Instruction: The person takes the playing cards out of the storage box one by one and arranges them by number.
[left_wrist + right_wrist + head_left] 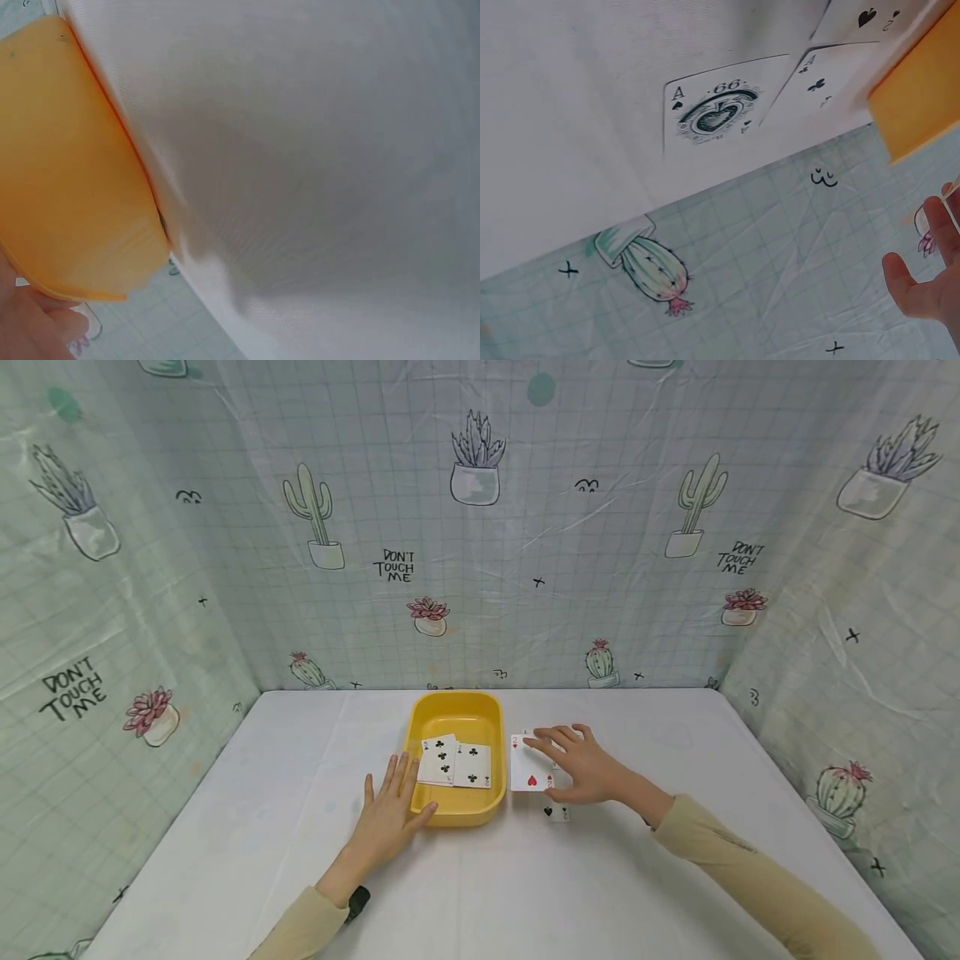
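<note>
My right hand [581, 768] pinches a two of hearts playing card [530, 766] between thumb and fingers, just right of a yellow tray [455, 817]. Below that card, on the table, lie a two of spades [847, 22], an ace of clubs [815, 85] and an ace of spades [716, 112]; the held card and hand cover most of them in the head view. My left hand [385, 818] rests on the tray's left rim with its fingers extended. Inside the tray are a clubs card [437, 762] and a two of clubs [472, 766], side by side and slightly overlapping.
A white cloth covers the table [600, 893]. Behind and on both sides stands a curtain [540, 635] printed with cacti and succulents.
</note>
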`<state>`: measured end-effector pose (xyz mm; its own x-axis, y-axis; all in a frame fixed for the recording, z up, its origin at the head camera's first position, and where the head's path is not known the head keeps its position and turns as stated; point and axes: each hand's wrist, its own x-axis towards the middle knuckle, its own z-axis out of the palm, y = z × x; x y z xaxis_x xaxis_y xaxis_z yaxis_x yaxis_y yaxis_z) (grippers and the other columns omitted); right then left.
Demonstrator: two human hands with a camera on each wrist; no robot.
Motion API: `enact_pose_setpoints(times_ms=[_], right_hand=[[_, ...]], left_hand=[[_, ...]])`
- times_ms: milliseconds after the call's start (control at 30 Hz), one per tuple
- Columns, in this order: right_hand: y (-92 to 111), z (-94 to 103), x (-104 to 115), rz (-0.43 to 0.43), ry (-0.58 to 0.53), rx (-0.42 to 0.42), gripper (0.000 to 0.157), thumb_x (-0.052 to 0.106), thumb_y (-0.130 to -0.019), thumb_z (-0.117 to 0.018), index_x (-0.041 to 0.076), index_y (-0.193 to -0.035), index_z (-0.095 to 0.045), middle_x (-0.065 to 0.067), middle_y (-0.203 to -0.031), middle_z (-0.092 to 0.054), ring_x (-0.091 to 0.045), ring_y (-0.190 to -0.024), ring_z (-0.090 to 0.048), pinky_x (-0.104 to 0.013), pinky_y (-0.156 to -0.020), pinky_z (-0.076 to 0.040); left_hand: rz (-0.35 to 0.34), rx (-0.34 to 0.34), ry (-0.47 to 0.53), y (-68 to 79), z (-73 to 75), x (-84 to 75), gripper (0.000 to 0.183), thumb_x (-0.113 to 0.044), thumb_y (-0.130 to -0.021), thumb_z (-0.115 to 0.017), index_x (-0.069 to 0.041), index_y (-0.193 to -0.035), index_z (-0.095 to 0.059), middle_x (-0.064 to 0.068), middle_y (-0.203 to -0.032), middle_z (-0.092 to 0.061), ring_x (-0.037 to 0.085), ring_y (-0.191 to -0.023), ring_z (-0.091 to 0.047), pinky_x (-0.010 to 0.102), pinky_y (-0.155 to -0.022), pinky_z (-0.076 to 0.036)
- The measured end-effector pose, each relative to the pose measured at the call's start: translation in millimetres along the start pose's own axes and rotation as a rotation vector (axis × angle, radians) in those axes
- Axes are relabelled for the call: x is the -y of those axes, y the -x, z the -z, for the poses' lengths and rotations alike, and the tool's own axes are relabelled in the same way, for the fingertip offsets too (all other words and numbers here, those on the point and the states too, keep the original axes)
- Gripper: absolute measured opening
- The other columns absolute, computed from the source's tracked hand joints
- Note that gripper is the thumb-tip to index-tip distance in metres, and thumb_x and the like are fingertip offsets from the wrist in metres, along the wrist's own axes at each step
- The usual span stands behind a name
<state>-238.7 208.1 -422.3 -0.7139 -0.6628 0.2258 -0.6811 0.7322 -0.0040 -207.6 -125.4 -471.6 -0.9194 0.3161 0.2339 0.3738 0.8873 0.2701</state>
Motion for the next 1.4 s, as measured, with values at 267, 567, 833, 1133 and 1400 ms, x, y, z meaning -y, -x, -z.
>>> enact_pose_setpoints(times_ms=[267, 567, 833, 1133, 1400], right_hand=[[22.4, -4.7, -11.0, -0.032, 0.002, 0.022, 0.073, 0.047, -0.077, -0.058, 0.022, -0.139, -0.03, -0.005, -0.139, -0.037, -0.023, -0.125, -0.036, -0.051, -0.096, -0.025], [45.3, -11.0, -24.2, -0.027, 0.002, -0.034, 0.073, 0.043, -0.074, -0.061, 0.018, -0.138, -0.034, -0.008, -0.135, -0.042, -0.025, -0.12, -0.04, -0.051, -0.092, -0.027], [62.2, -18.2, -34.0, -0.055, -0.01, -0.009, 0.076, 0.039, -0.071, -0.064, 0.017, -0.137, -0.034, -0.01, -0.135, -0.041, -0.027, -0.12, -0.039, -0.052, -0.092, -0.026], [70.8, -26.6, -43.6, -0.079, -0.009, 0.006, 0.077, 0.039, -0.069, -0.066, 0.016, -0.136, -0.036, -0.009, -0.134, -0.042, -0.027, -0.12, -0.039, -0.055, -0.09, -0.027], [78.5, -39.0, -47.7, -0.07, 0.001, 0.012, 0.076, 0.036, -0.068, -0.067, 0.017, -0.135, -0.038, -0.008, -0.131, -0.044, -0.025, -0.117, -0.041, -0.051, -0.087, -0.029]], left_hand=[[0.001, 0.001, 0.001, 0.6, 2.3, -1.5, 0.076, -0.048, -0.087, -0.048, -0.004, -0.142, -0.02, 0.015, -0.149, -0.015, 0.034, -0.138, -0.011, 0.065, -0.101, -0.01], [0.003, 0.015, -0.002, 1.0, 2.2, -1.7, 0.076, -0.048, -0.087, -0.047, -0.005, -0.142, -0.019, 0.014, -0.15, -0.014, 0.034, -0.138, -0.01, 0.065, -0.102, -0.01], [-0.001, 0.006, -0.004, 0.7, 2.8, -2.0, 0.075, -0.048, -0.087, -0.047, -0.004, -0.142, -0.021, 0.014, -0.15, -0.015, 0.034, -0.138, -0.011, 0.065, -0.101, -0.011], [0.003, 0.014, 0.006, -1.6, 3.6, -1.5, 0.075, -0.047, -0.087, -0.047, -0.004, -0.142, -0.02, 0.014, -0.149, -0.016, 0.033, -0.138, -0.008, 0.065, -0.101, -0.01], [0.001, 0.016, -0.009, -1.2, 3.1, -1.1, 0.075, -0.049, -0.087, -0.046, -0.004, -0.142, -0.021, 0.014, -0.149, -0.016, 0.033, -0.138, -0.01, 0.065, -0.101, -0.012]])
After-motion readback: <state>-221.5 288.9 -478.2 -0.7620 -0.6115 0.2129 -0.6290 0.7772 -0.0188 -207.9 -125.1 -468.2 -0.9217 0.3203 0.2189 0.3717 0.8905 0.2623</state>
